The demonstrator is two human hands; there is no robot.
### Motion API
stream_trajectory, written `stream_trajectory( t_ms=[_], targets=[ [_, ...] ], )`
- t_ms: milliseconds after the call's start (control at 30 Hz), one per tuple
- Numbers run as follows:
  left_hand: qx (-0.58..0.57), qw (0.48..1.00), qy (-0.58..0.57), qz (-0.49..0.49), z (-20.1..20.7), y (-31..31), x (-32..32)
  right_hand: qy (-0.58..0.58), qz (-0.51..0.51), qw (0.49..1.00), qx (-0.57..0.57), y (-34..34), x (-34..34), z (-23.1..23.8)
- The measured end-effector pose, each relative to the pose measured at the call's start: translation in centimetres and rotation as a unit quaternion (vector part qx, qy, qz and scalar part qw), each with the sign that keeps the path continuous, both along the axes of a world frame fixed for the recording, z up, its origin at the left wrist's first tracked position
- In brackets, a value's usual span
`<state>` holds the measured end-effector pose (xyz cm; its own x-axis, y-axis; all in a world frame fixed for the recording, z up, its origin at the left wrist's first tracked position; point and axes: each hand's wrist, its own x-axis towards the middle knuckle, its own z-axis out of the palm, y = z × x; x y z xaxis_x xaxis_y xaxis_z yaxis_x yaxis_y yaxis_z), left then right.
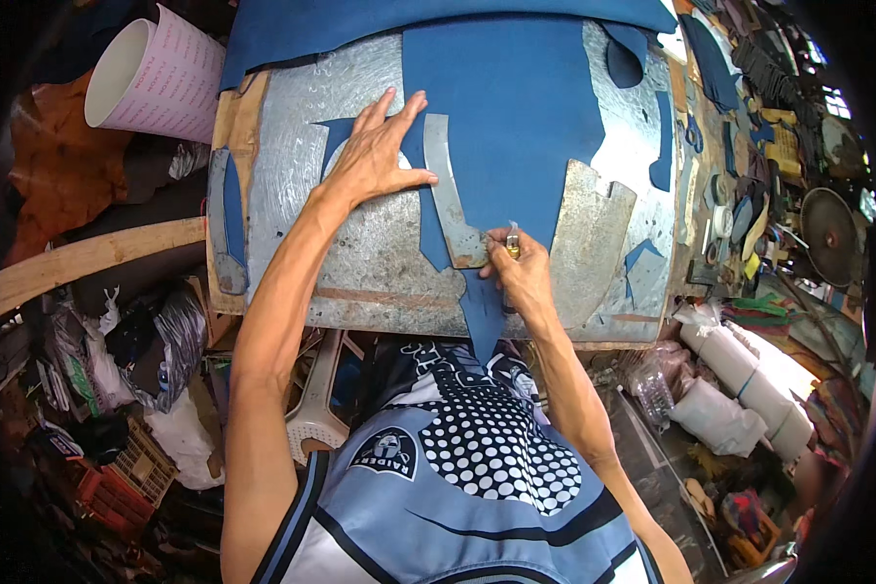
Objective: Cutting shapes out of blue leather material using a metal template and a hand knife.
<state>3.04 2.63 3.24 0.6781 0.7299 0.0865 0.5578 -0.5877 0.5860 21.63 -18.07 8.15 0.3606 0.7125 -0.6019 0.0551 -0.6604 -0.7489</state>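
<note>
A blue sheet of leather-like material (516,107) lies over a scratched metal-topped work surface (360,243). On its left part rests a grey curved template (445,180), wider at its near end. My left hand (372,156) is open, its fingers spread beside the template's far end, with the thumb reaching toward the template's edge. My right hand (524,277) grips a small cutter knife (513,241) with a yellowish part, just right of the template's near end. A pointed blue strip (484,316) hangs over the front edge, below the right hand.
Another grey template (226,268) lies at the surface's left edge. Worn grey pieces (584,253) sit right of the blue sheet. Blue scraps (664,146) and blue-handled scissors (693,133) are farther right. A white roll (156,78) stands far left; a stool (316,409) is below.
</note>
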Motion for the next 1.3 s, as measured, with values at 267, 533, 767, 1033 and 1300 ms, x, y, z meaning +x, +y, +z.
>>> stream_trajectory(
  t_ms=[267, 533, 767, 1033, 1300],
  targets=[
    [0.014, 0.998, 0.001, -0.057, -1.8, 0.2, -0.1, -0.039, -0.005, 0.999, 0.008, 0.3, -1.1, -0.4],
    [0.034, 0.998, -0.004, -0.048, -2.0, -0.1, -0.5, -0.235, 0.094, 0.966, 0.054, -2.1, -1.6, 0.5],
    [0.079, 0.994, -0.01, -0.069, -1.9, 0.6, -0.4, -0.281, 0.12, 0.952, 0.007, -2.2, -1.9, 0.1],
    [0.083, 0.994, -0.014, -0.071, -2.4, 0.5, -0.5, -0.319, 0.109, 0.94, 0.042, -2.6, -2.6, -0.3],
    [0.065, 0.996, -0.004, -0.064, -1.9, 0.2, -0.3, -0.331, 0.105, 0.937, 0.031, -2.4, -2.9, -0.3]
  ],
)
